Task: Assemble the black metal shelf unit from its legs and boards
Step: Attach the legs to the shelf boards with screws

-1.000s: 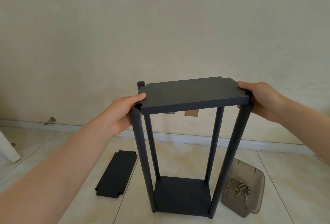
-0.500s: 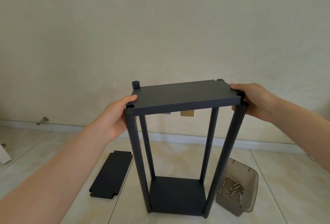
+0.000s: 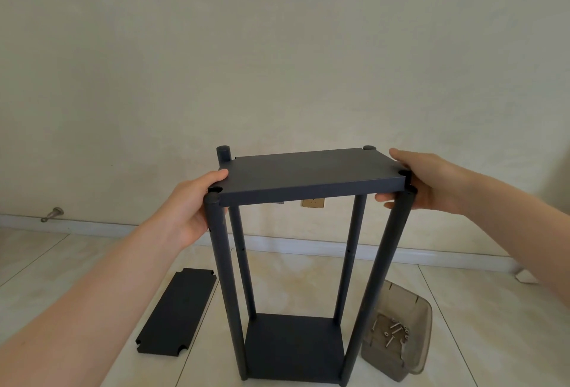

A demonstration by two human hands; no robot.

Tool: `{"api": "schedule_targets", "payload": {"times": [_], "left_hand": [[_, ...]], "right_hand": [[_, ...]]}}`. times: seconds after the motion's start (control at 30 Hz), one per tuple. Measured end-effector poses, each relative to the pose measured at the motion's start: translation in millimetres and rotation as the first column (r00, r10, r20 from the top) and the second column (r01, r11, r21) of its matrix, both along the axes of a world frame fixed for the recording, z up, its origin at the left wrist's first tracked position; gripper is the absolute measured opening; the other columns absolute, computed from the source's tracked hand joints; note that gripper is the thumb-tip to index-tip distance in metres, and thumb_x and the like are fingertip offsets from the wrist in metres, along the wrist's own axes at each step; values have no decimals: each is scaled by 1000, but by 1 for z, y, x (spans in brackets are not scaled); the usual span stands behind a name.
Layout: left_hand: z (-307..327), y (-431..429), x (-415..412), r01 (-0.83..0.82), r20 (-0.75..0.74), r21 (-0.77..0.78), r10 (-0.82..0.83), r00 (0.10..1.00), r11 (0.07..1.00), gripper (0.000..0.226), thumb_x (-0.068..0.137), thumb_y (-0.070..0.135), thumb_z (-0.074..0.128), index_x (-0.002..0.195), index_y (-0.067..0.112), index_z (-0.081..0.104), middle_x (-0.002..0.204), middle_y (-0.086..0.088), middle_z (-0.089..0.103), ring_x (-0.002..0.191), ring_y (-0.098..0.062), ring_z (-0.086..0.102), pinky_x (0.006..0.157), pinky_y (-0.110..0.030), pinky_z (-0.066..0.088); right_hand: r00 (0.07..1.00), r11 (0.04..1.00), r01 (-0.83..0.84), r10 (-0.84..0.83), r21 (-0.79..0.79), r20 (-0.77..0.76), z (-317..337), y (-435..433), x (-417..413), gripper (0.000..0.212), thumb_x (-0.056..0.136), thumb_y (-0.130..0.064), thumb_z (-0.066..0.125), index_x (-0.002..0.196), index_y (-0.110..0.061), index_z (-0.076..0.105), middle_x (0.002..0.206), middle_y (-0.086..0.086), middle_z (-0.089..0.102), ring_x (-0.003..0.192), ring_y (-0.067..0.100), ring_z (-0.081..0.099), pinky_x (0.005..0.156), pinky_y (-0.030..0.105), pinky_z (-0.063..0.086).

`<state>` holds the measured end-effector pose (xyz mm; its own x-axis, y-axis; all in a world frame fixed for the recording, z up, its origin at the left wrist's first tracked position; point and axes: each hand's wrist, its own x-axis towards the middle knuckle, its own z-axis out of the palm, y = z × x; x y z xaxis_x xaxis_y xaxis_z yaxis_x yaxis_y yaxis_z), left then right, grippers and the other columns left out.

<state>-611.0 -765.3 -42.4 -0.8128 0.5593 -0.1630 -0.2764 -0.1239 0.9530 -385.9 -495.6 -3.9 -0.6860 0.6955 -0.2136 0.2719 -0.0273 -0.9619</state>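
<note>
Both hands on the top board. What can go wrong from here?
1. The far-left leg pokes above the top board while other corners look near flush: it may sit tilted and bind.
2. Only the left hand and right hand hold it, no fasteners visible at the corners: letting go may drop it.
3. The tray of screws sits close to the near-right leg: a nudge could spill it.

The 2 arms are stretched forward. The left hand [image 3: 191, 204] is curled round the left end of the board [image 3: 308, 173], thumb on top; the right hand [image 3: 431, 183] is clamped on its right end.
</note>
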Motion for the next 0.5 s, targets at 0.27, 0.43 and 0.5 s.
{"api": "schedule_targets", "payload": {"times": [0.27, 0.43, 0.5], "left_hand": [[6, 1, -6, 21, -10, -54, -22, 1000, 998, 17, 91, 28, 72, 87, 13, 68, 58, 2, 66, 46, -10, 60, 46, -25, 50], [7, 0, -10, 48, -45, -77, -51, 998, 996, 14, 92, 26, 71, 90, 12, 69, 61, 3, 69, 47, -9, 63, 44, -20, 51], [7, 0, -11, 73, -78, -88, -80, 994, 993, 13, 92, 25, 71, 93, 12, 71, 67, 4, 73, 51, -8, 67, 45, -19, 51]], "right_hand": [[984, 991, -134, 134, -5, 118, 6, 6, 2, 37, 96, -43, 57, 104, -7, 61, 73, 9, 66, 55, 20, 56, 74, 38, 58], [974, 989, -140, 127, 56, 187, 11, 10, 0, 38, 94, -42, 62, 108, -6, 64, 77, 8, 71, 62, 20, 67, 66, 32, 56], [973, 988, -137, 120, 73, 195, 8, 13, 1, 37, 92, -39, 66, 109, -6, 65, 81, 6, 75, 70, 20, 72, 59, 27, 57]]}}
